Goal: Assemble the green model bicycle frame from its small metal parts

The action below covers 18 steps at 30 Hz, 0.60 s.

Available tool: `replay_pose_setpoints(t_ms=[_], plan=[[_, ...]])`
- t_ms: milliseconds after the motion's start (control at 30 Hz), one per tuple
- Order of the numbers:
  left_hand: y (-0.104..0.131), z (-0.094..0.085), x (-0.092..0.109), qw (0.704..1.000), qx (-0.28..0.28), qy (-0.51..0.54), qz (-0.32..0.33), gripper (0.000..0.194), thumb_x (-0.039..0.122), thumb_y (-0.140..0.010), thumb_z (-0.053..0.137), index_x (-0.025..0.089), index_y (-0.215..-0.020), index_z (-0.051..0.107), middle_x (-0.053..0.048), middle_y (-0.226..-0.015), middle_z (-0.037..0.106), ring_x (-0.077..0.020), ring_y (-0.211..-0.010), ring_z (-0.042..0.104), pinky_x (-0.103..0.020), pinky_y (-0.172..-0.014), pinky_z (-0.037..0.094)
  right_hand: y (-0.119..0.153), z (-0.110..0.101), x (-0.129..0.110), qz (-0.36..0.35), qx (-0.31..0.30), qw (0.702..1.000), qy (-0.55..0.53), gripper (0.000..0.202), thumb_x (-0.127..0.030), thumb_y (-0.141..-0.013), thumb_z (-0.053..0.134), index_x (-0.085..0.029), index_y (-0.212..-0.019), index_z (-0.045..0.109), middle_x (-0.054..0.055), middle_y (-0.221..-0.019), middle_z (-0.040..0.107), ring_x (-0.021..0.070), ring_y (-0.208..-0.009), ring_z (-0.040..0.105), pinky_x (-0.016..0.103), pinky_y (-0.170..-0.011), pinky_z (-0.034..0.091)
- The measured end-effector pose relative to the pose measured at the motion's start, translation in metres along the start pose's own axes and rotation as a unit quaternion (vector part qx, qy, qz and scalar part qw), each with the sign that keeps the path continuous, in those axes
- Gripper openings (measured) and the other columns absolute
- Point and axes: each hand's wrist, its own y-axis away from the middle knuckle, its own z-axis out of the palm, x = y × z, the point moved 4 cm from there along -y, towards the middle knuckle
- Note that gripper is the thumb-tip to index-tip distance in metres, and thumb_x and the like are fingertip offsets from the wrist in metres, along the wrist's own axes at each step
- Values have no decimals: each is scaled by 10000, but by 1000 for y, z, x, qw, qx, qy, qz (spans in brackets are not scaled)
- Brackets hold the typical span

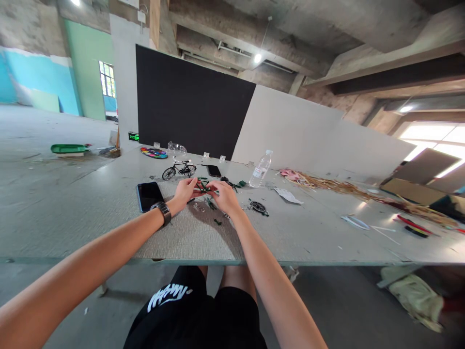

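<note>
Between my two hands, just over the table, is a small dark green model bicycle frame [203, 184]. My left hand [186, 189], with a dark watch [162, 212] on its wrist, pinches the frame's left side. Fingers of my right hand [221, 195] close on its right side. Beneath them lie small loose green parts [210, 203] and clear bits. A single dark green piece [217, 222] sits nearer to me. To the right rests a small spoked wheel [258, 207]. A finished-looking black model bicycle [179, 169] stands upright behind my left hand.
A phone [149, 196] lies left of my hands, another dark phone [214, 170] behind them. A clear plastic bottle [260, 169] stands at the right, near a white paper sheet [288, 196]. A colourful palette [154, 153] is at the back left. Straw-like strands [337, 184] run along the right.
</note>
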Motion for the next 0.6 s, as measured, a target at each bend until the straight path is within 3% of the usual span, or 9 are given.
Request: replay_pose_setpoints(t_ms=[233,600], plan=[[0,-2,0,1000,2,-3,2,249,287,-971,637,108,-801,671,-109,-888,760,-189,-687,751,-414,-845,636,0,0,0,-12,-6,1000,-3,183,-172,-914,712,-235,-1083,744,53,-1091,769,236,-1031,659,354,-927,479],[4,1,2,1000,15,-2,-16,285,213,-1004,561,91,-770,666,-122,-823,757,-194,-652,747,-395,-797,642,0,3,0,-20,-20,1000,-12,172,-148,-891,734,-235,-1035,768,54,-1020,780,233,-948,656,356,-891,477]])
